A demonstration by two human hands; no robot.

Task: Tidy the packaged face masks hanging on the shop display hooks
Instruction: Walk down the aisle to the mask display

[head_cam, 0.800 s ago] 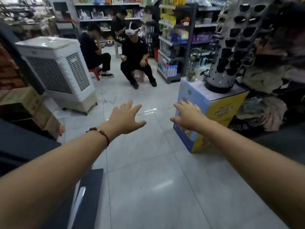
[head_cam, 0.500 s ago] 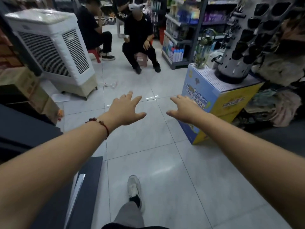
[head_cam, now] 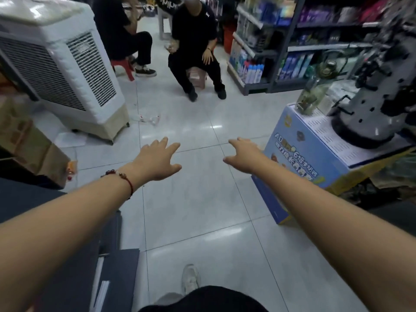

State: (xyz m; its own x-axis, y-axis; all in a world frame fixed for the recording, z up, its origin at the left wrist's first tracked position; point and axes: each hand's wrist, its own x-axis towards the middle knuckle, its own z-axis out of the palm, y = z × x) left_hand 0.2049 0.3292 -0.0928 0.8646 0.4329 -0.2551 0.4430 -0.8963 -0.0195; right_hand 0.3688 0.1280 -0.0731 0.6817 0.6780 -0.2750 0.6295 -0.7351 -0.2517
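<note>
No packaged face masks or display hooks for them can be made out in the head view. My left hand (head_cam: 157,159), with a red bead bracelet at the wrist, is stretched forward over the tiled floor, fingers spread and holding nothing. My right hand (head_cam: 244,156) reaches out beside it, fingers relaxed and empty, just left of a blue and yellow carton (head_cam: 301,163). A grey rotating rack (head_cam: 378,102) with dark items on its pegs stands on that carton at the right.
A large white air cooler (head_cam: 67,70) stands at the left, cardboard boxes (head_cam: 27,143) below it. Two people in black sit on stools (head_cam: 195,75) ahead. Stocked shelves (head_cam: 281,52) fill the back right. A dark counter edge (head_cam: 74,255) is at lower left. My shoe (head_cam: 191,278) is on the floor.
The view has tilted down and moved forward: the cooler, seated people and carton have drawn nearer. My shoe stays in view below. Both hands stay outstretched and empty.
</note>
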